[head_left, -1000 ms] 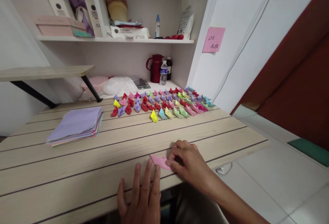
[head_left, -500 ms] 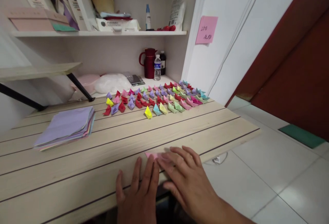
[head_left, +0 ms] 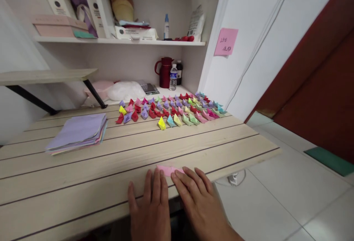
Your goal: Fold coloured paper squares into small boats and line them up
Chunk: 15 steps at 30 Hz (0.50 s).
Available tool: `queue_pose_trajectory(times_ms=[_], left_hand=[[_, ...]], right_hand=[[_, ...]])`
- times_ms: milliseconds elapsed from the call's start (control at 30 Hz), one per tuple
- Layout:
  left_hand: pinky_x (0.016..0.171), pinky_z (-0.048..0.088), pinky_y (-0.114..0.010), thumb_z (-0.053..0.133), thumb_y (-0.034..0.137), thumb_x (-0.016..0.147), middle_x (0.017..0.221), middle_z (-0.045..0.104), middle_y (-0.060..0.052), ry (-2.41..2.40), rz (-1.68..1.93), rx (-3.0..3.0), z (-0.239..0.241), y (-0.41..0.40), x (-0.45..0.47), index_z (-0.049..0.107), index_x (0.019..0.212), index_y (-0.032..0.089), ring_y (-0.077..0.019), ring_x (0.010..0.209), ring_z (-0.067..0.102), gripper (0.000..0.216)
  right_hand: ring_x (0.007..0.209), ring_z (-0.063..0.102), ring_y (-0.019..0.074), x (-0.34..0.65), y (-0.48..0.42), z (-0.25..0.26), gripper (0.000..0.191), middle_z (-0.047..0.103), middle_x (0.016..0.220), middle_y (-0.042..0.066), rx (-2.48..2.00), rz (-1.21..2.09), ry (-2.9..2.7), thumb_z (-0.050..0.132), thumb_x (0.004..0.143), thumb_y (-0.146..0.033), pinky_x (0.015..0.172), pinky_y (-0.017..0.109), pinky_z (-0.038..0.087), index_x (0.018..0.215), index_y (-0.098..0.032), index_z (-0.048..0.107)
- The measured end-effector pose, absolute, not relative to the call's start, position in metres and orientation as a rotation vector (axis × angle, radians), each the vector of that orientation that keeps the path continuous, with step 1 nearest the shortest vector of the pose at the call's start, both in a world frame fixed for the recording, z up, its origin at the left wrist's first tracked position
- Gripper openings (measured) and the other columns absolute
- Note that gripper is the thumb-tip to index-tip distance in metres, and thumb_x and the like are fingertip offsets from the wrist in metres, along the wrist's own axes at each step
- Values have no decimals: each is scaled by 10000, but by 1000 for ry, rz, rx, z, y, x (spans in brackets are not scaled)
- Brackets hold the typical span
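Observation:
A folded piece of pink paper (head_left: 168, 171) lies flat near the front edge of the wooden table (head_left: 110, 174). My left hand (head_left: 151, 204) rests palm down, fingers outstretched, with its fingertips on the paper's left part. On the right part of the paper lie the fingers of my right hand (head_left: 197, 196), stretched out flat and covering its right end. Both thumbs are partly apart from the fingers or hidden. Farther back stand several rows of small folded paper boats, among them a yellow boat (head_left: 162, 123) and a blue boat (head_left: 170, 121).
A stack of coloured paper sheets (head_left: 79, 130) lies on the left of the table. Behind it stands a small raised shelf (head_left: 49, 75). A red jug (head_left: 165, 73) and a water bottle (head_left: 173, 77) stand at the back. The table's right edge borders the tiled floor.
My right hand has moved slightly down and flattened on the paper, so more pink shows between the hands. The camera view has shifted a little; the boats stay in place.

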State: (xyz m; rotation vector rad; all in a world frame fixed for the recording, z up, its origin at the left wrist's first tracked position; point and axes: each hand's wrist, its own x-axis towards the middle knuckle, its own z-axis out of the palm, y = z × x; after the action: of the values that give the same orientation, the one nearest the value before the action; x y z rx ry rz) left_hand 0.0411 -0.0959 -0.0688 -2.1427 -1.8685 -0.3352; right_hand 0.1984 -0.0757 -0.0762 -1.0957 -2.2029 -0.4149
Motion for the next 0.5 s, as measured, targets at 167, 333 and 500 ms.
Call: queue_pose_trajectory(times_ms=[167,333,500], left_hand=[[1159,153,-667,353,-16,821,1407,584,-59,-1806,-450,-2115,-79,-97,37,613,1297,236,-267,1315,520,598],[1212,100,-492,450,50,827,1315,663,-84,-1589,-698,-2149,-85,-96,19,626,1217,173,-235,1256,571,445],[1130,318,-438,439,163,907,1110,737,-51,-1604,-1192,-2154,-80,-100,17,551,1194,229,-195,1027,685,315]], right_hand=[[1131,556,245,211,-75,-87,366,691,1125,64,-1043,-343,-2143,426,987,-137,982,417,394,1310,-217,577],[827,616,195,232,-83,-75,224,682,896,56,-868,41,-2070,506,938,-97,724,327,480,1048,-209,666],[637,596,127,223,-93,-54,89,628,726,-9,-1012,1065,-1391,714,864,-278,568,223,471,868,-222,645]])
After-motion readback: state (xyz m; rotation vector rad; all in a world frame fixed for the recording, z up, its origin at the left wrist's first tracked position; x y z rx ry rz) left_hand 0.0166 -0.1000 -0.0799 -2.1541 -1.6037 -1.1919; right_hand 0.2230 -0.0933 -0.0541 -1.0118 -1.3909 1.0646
